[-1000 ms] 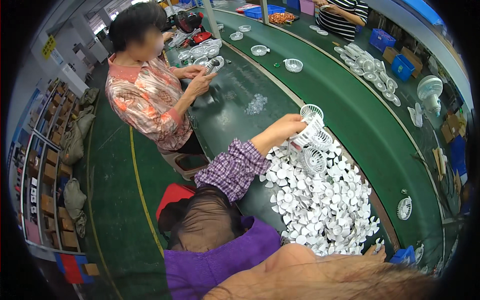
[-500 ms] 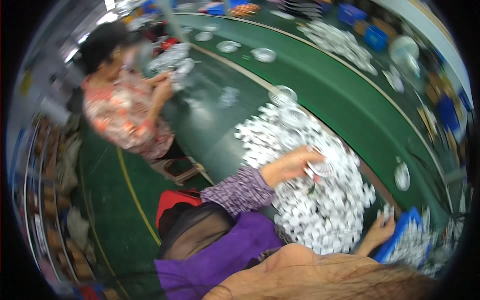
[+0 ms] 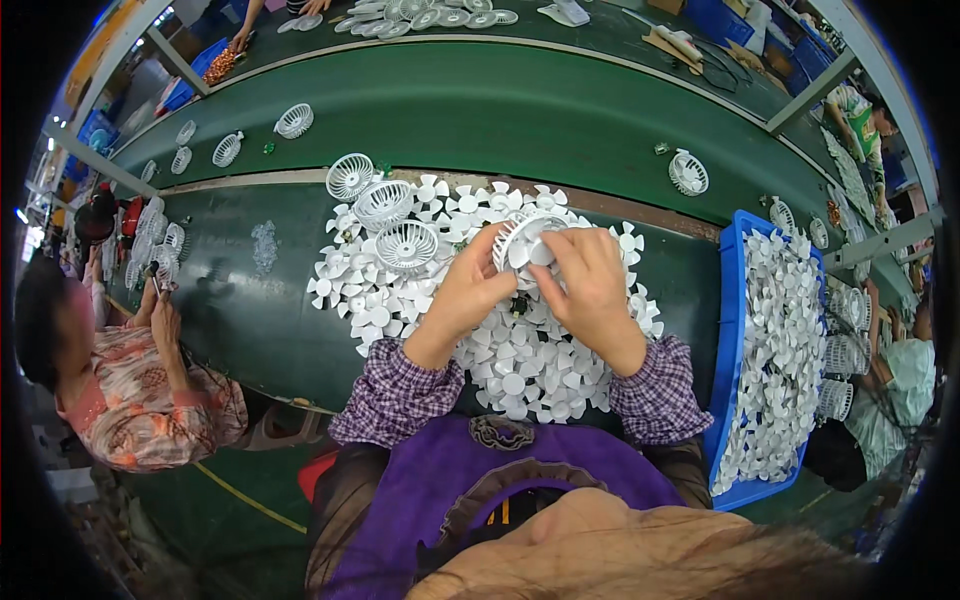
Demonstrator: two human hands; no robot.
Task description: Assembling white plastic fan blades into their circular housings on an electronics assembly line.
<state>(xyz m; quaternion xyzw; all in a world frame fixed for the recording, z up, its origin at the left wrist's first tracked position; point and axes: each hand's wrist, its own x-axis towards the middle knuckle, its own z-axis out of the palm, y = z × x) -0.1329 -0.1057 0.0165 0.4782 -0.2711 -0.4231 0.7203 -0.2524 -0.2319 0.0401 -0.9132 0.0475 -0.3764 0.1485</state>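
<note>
My left hand (image 3: 468, 292) is closed round the rim of a white slatted fan guard (image 3: 508, 245), which is tilted above a heap of white fan blades (image 3: 545, 372). With thumb and fingers, my right hand (image 3: 597, 290) pinches a white fan blade (image 3: 528, 254) at the open side of that guard. The fingers partly hide how far the blade sits inside. Other round guards lie on the far left part of the heap, among them one guard (image 3: 405, 246) facing up. Below my hands, a small dark part (image 3: 519, 305) shows between the blades.
A blue crate (image 3: 729, 330) full of fan blades stands to my right. Beyond the heap runs a green conveyor belt (image 3: 480, 110) carrying scattered guards, including one guard (image 3: 688, 173) at the right. A co-worker (image 3: 150, 390) sits at the left, handling parts; other people work around.
The view has swung right and levelled. My right hand has come from beside the blue crate to the guard in my left hand, bringing a fan blade.
</note>
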